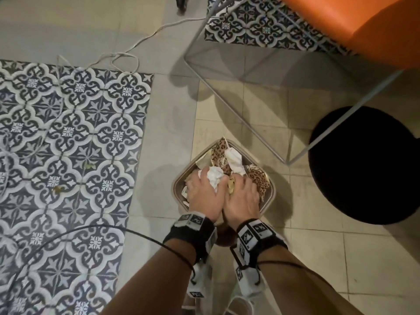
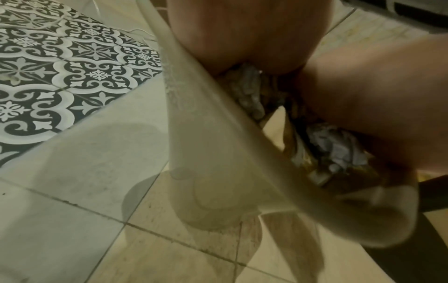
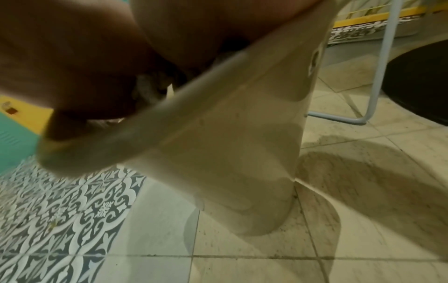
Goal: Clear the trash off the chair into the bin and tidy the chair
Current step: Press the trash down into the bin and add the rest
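A beige bin (image 1: 176, 186) stands on the floor, stuffed to its top with trash: crumpled white tissue (image 1: 216, 176) and leopard-print paper (image 1: 259, 181). Both hands lie side by side on this heap. My left hand (image 1: 201, 183) presses on the tissue and my right hand (image 1: 242, 188) on the paper beside it; their fingertips sink among the trash. The left wrist view shows the bin's rim (image 2: 218, 134) with tissue (image 2: 334, 149) squeezed under the palms. The right wrist view shows the bin's wall (image 3: 230, 143). The orange chair (image 1: 352, 26) stands at the upper right, with its seat top out of view.
The chair's thin metal legs (image 1: 229, 110) run across the floor just beyond the bin. A black round shape (image 1: 363, 164) lies to the bin's right. A white cable (image 1: 127, 55) trails over the tiles at the back. A black cable (image 1: 68, 237) hangs from my left wrist.
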